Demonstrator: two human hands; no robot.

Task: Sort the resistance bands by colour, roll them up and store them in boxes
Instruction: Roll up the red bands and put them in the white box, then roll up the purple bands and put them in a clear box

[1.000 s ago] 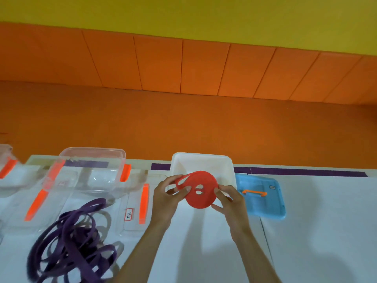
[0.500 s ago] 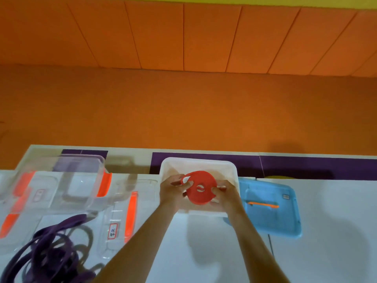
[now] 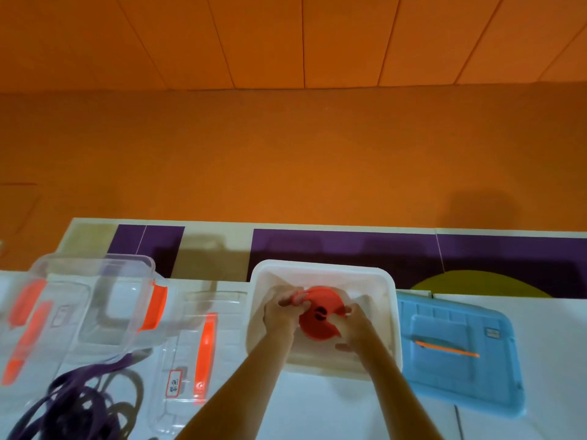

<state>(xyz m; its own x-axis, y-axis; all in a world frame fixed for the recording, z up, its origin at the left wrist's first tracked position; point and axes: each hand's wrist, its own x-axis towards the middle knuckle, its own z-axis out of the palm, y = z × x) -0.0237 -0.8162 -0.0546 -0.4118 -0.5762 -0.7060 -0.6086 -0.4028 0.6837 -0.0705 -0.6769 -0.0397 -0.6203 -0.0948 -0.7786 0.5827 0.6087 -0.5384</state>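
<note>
Both hands: left hand (image 3: 279,315) and right hand (image 3: 357,328) pinch rolled red band (image 3: 319,325) inside white box (image 3: 320,266); fingers cover its sides.
Left side: clear lid (image 3: 197,354), clear box (image 3: 95,296), purple bands (image 3: 82,401) loose.
Right side: blue lid (image 3: 451,347) just beside.

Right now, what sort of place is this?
Probably a gym or activity room: orange panelled wall, purple-and-yellow floor, and loose purple resistance bands on the white table.

Even bright light, soft blur; wide-angle edge warp
</note>
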